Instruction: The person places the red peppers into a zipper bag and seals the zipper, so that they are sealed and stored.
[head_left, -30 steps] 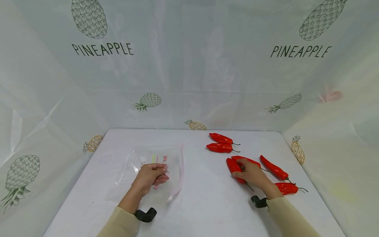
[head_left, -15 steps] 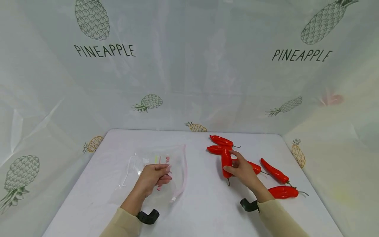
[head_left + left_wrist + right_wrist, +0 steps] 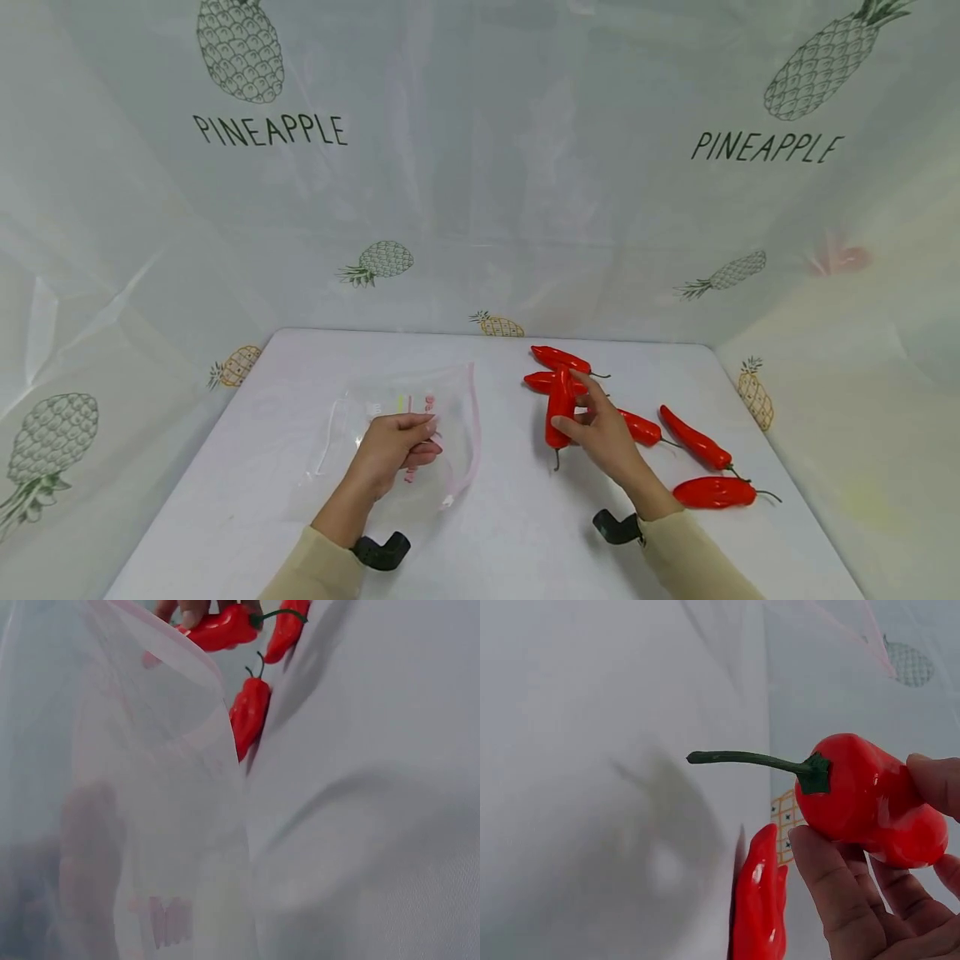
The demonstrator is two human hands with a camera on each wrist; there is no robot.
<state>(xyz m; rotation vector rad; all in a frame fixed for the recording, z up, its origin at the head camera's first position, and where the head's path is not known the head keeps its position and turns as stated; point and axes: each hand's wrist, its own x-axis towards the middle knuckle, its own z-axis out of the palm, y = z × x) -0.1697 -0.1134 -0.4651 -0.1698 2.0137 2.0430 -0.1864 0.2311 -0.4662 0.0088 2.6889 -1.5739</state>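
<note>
My left hand [image 3: 393,450] pinches a clear plastic zip bag [image 3: 456,408] with a pink-edged opening and pink print. The bag [image 3: 172,787] fills the left side of the left wrist view, its opening toward the peppers. A glossy red chili pepper [image 3: 558,412] is in my right hand [image 3: 606,437], held between thumb and fingers, stem toward me. Seen from the right wrist, this pepper [image 3: 847,787] is raised off the table, its green stem pointing left. It partly covers a pepper [image 3: 538,382] lying behind it.
Another red pepper [image 3: 558,359] lies at the back of the white table [image 3: 495,533]. More peppers lie to the right: one [image 3: 639,427] beside my right hand, a slanted one [image 3: 693,437] and one [image 3: 715,492] near my right forearm. A pineapple-print sheet [image 3: 480,167] hangs behind.
My right hand has lifted the chili pepper from beside another one and carried it left, turning it more upright in the head view. The left hand with the bag has shifted slightly right.
</note>
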